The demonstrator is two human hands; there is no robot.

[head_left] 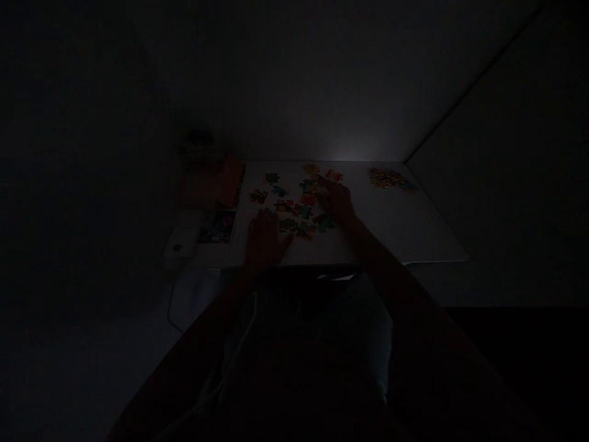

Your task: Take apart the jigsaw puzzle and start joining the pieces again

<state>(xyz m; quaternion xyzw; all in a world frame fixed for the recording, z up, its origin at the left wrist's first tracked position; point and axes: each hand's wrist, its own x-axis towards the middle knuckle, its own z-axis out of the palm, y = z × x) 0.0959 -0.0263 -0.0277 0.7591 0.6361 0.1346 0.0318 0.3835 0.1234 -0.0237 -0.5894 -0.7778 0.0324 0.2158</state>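
Across the puzzle pieces on the white table, the right hand rests with its fingers close together and touching pieces; the dimness hides any grip. Nearer the table's edge, the left hand lies flat, fingers slightly spread, just beside the pieces.

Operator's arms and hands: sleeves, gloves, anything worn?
The left hand and right hand are bare, no gloves; the forearms show no sleeves. A pale top is visible on the torso, with a thin light cord. The frame is too dark to make out markings.
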